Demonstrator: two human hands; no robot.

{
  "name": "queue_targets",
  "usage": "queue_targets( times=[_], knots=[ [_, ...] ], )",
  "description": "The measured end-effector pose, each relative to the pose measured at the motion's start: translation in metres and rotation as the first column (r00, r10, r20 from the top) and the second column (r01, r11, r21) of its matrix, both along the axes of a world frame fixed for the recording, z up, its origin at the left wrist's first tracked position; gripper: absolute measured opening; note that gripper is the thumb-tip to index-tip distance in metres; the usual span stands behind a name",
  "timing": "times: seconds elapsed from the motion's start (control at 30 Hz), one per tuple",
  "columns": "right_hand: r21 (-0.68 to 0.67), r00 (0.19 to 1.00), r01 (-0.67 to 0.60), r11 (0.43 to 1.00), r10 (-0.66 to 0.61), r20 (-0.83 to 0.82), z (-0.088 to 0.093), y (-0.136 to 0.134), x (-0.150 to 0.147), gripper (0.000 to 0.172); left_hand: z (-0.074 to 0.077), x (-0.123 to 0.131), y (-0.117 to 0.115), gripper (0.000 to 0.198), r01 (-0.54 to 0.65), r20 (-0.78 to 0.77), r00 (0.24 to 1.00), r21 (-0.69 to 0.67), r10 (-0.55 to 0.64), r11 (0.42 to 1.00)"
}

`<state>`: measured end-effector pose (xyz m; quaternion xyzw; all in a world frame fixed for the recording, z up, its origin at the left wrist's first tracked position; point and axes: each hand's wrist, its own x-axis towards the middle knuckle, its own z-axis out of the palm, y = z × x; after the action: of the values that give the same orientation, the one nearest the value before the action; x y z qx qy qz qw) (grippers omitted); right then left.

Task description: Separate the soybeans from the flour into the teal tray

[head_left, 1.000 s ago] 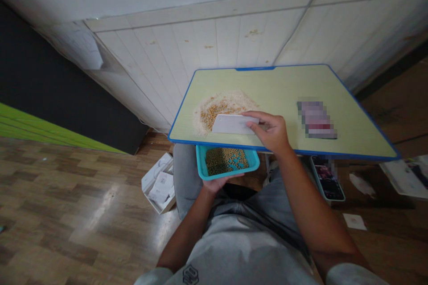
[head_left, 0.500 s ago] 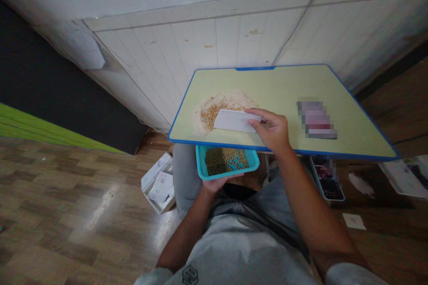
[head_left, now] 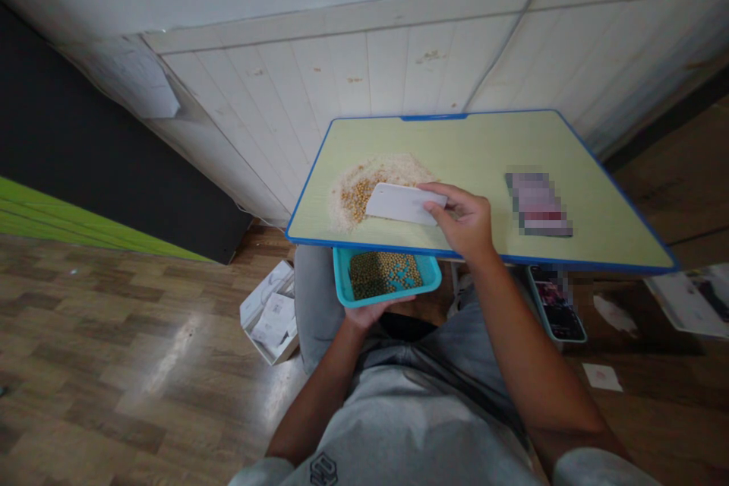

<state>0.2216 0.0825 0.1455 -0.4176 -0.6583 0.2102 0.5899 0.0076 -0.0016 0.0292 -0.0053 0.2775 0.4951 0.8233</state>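
My right hand (head_left: 464, 216) pinches a flat white scraper (head_left: 399, 203) at its right end, thumb on top. The scraper is tilted over the front of a pile of yellow soybeans (head_left: 354, 200) and pale grains (head_left: 392, 165) on the tabletop. Below the table's front edge, my left hand (head_left: 370, 313) holds a turquoise plastic basket (head_left: 392, 300) from underneath. Inside it, dark green beans (head_left: 366, 273) lie on the left and yellowish beans (head_left: 405, 266) on the right. The basket hides most of the left fingers.
The light green table (head_left: 472, 152) has a blue rim. A blurred-out flat object (head_left: 541, 203) lies on its right side. A phone (head_left: 558, 304) rests below the table at right. An open white box (head_left: 272, 313) stands on the floor at left.
The scraper's far edge has tipped up slightly, and its left end has shifted a touch to the right. The left hand and basket stay nearly still.
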Motion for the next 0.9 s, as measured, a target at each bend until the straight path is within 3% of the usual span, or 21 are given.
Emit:
queue_targets(
  times=[0.9],
  knots=[
    [-0.02,0.999,0.033,0.999,-0.034,-0.013,-0.0017,0.0008,0.0009,0.027,-0.0056,-0.0018,-0.0003,0.07,-0.004,0.049,0.999,0.03,0.002,1.0]
  ],
)
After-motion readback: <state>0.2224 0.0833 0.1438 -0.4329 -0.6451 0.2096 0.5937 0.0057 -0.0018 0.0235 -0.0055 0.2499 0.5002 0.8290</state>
